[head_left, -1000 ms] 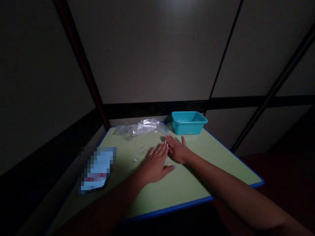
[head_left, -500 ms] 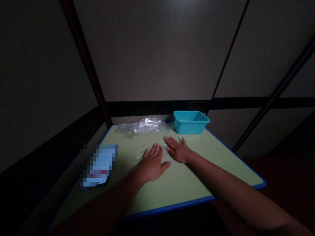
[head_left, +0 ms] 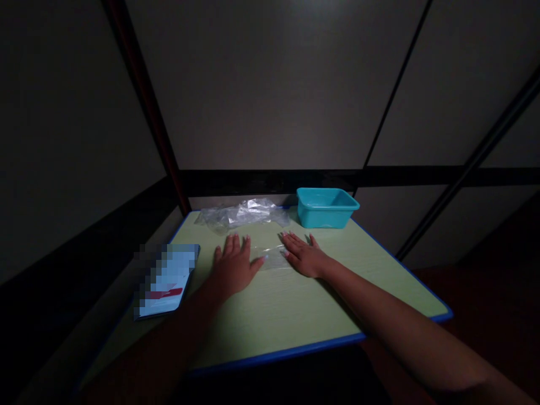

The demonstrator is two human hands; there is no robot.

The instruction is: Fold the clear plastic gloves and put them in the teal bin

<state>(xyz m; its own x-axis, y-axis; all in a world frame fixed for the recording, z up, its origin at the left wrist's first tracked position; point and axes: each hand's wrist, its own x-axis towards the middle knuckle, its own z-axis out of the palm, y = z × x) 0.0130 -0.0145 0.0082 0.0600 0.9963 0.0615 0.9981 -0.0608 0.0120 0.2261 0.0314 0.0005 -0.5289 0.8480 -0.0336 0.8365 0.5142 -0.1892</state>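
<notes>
In the head view, a flat strip of clear plastic (head_left: 272, 259) lies on the pale green, blue-edged worktop (head_left: 291, 320), between the person's two bare hands; taking that strip as the centre of the dial, everything else falls around it. The left hand (head_left: 233, 267) is at 9 o'clock, palm down with its fingers spread, its grip released and its thumb reaching to the strip's near-left part; whether plastic runs under the palm I cannot tell. The right hand (head_left: 306, 256) is at 3 o'clock, also palm down, laid over the strip's right end with its grip slack and its fingers extended, grasping nothing. At 11 o'clock a crumpled heap of clear plastic film (head_left: 248, 214) sits along the far edge, and at 2 o'clock, just beside it, stands an upright turquoise plastic tub (head_left: 327, 218). Between 8 and 9 o'clock, beyond the left hand, lies a tablet-like device (head_left: 179, 281), its screen lit and partly pixelated. Panelled wall (head_left: 261, 90) rises at 12 o'clock.
</notes>
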